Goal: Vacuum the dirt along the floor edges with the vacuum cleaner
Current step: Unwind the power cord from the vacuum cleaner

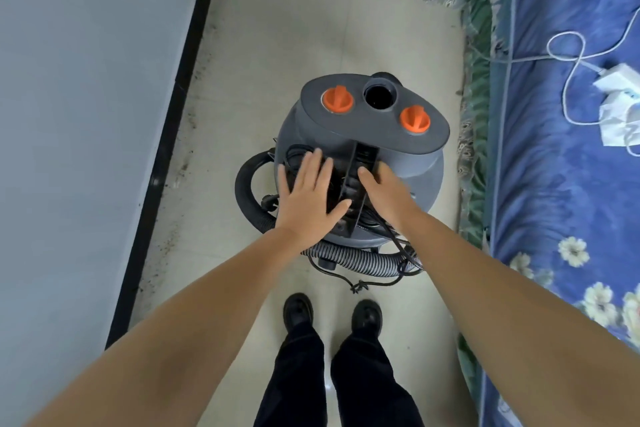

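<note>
A grey canister vacuum cleaner with two orange knobs and an open round port on top stands on the tiled floor in front of me. My left hand lies flat with straight, spread fingers on its top, over a bundle of black cord. My right hand rests beside the black carry handle, its fingers reaching onto it; whether they curl round it is hidden. The ribbed grey hose curls round the canister's base. Dark specks of dirt lie along the floor edge by the black skirting.
A pale wall with black skirting runs along the left. A bed with a blue floral cover fills the right side, with a white charger and cable on it. My two black shoes stand just behind the vacuum.
</note>
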`<action>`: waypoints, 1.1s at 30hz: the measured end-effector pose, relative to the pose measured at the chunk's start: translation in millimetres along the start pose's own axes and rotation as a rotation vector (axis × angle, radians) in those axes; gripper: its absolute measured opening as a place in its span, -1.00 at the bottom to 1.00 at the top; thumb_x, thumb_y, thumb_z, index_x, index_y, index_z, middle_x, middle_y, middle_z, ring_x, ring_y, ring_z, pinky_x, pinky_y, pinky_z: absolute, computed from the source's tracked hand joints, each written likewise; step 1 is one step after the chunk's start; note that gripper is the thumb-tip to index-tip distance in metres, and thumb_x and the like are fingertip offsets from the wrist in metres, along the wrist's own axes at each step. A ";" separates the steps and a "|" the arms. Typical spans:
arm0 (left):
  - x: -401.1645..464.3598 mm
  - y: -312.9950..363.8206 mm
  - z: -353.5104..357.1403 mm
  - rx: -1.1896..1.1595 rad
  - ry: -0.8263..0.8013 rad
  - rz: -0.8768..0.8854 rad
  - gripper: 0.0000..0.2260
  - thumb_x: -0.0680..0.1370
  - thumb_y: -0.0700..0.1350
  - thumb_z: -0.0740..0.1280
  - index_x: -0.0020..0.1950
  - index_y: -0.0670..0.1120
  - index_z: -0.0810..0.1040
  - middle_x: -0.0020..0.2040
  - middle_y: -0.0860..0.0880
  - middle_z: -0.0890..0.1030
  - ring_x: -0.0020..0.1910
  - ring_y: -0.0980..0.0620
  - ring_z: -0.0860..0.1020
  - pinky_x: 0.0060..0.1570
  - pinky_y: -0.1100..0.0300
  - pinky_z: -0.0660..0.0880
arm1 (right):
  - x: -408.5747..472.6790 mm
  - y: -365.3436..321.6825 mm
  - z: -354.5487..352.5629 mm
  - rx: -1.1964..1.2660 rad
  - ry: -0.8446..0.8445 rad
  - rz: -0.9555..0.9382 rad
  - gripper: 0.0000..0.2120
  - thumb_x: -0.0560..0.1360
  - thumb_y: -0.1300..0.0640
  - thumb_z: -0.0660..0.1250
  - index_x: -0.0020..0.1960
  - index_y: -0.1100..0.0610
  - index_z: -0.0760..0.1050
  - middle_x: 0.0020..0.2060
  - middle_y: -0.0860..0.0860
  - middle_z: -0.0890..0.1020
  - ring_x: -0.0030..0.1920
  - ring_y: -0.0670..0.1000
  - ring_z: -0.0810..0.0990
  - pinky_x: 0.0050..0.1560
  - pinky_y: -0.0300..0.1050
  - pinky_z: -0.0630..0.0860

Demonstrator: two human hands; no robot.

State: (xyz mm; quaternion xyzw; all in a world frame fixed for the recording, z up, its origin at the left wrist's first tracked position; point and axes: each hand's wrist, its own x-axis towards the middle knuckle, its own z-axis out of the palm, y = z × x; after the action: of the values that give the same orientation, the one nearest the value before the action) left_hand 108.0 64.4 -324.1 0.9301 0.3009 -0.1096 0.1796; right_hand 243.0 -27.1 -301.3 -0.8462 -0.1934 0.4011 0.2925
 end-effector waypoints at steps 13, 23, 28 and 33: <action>3.4 22.7 -18.7 -0.532 -0.118 -0.154 -0.40 0.58 -0.09 0.31 0.56 -0.15 0.14 0.50 -0.13 0.27 0.48 -0.08 0.26 0.41 0.08 0.24 | -31.4 43.8 -27.4 -0.759 -0.160 -0.293 -0.07 0.43 -0.05 0.42 0.57 0.11 -0.09 0.49 0.09 0.14 0.46 0.15 0.12 0.39 0.12 0.22; -1.2 35.0 -14.7 -0.877 -0.096 -0.383 -0.68 0.58 -0.25 0.24 0.33 -0.11 0.47 0.15 -0.04 0.62 0.06 0.02 0.56 -0.10 0.33 0.43 | -59.6 63.7 -20.5 -0.637 -0.013 -0.099 -0.62 0.48 -0.05 0.38 0.08 0.15 0.30 -0.01 0.06 0.48 -0.04 0.11 0.51 -0.15 0.00 0.48; -20.4 35.0 -18.2 -0.981 -0.020 -0.555 -0.71 0.59 -0.16 0.20 0.31 -0.04 0.49 0.10 0.01 0.59 -0.03 0.10 0.56 -0.03 0.21 0.52 | -55.2 62.1 -37.5 -0.224 -0.113 0.218 -0.75 0.42 0.03 0.42 -0.19 0.18 0.42 -0.35 0.05 0.47 -0.36 0.04 0.43 -0.36 -0.14 0.34; -65.8 47.7 -21.5 -0.978 0.027 -0.612 -0.75 0.62 -0.20 0.12 0.25 -0.13 0.49 0.09 -0.12 0.57 -0.05 -0.08 0.55 0.04 0.01 0.51 | -89.0 60.9 -76.2 0.228 -0.240 0.257 -0.96 0.42 0.16 0.36 -0.18 0.13 0.53 -0.36 0.01 0.43 -0.36 -0.02 0.36 -0.40 -0.27 0.30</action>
State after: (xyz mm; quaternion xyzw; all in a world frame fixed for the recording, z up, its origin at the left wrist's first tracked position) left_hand 86.3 2.8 -271.2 0.6108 0.5741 0.0071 0.5452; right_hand 255.3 -148.9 -252.0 -0.7714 -0.0708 0.5525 0.3077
